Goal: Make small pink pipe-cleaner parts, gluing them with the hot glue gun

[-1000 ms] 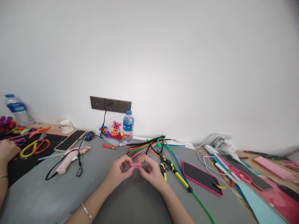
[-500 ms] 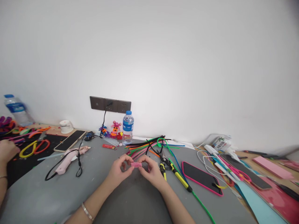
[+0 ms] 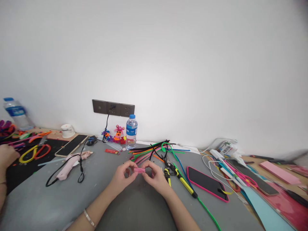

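Observation:
A short pink piece (image 3: 139,170), which looks like a folded pipe cleaner, is stretched level between my two hands just above the grey mat (image 3: 101,192). My left hand (image 3: 125,175) pinches its left end between thumb and forefinger. At the other end, the thumb and forefinger of my right hand (image 3: 154,176) close on it the same way. Behind my hands lies a bunch of coloured pipe cleaners (image 3: 144,155). Yellow-and-black pliers (image 3: 183,183) rest to the right of my right hand, their jaws touching the bunch.
A water bottle (image 3: 131,131) stands behind, beside small pipe cleaner figures (image 3: 117,134). On the left lie a pink glue gun (image 3: 67,168), a phone (image 3: 72,145), scissors (image 3: 36,153) and another person's hand (image 3: 8,155). To the right are a pink-cased phone (image 3: 207,183), cables and pink scissors (image 3: 246,179).
Both hands keep their pinch on the pink piece, with almost no movement. The whole view has shifted very slightly.

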A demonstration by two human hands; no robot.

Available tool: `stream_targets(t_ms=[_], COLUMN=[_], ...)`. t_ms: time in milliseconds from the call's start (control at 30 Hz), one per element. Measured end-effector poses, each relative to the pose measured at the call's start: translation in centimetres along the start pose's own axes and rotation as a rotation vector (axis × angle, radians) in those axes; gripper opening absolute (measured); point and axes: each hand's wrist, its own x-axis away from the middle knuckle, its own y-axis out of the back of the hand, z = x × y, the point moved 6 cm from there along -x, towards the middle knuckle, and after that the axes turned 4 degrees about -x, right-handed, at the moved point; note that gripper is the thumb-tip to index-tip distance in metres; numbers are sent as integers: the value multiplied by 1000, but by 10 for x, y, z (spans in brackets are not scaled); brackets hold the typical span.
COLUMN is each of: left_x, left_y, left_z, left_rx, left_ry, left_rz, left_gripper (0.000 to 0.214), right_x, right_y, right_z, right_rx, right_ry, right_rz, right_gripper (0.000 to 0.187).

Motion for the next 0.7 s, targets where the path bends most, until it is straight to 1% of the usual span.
stream_targets(t_ms=[367,700], left_x=[-1,-1], left_y=[-1,-2], left_z=[3,7], left_rx=[18,15], left_ry=[13,-5], left_rz=[17,38], left_gripper=[8,10], right_x=[-1,0], right_y=[1,2], right_z=[1,-14], right_rx=[-30,-101], right_ry=[-12,-46], right_rz=[-6,-24], right_gripper=[2,8])
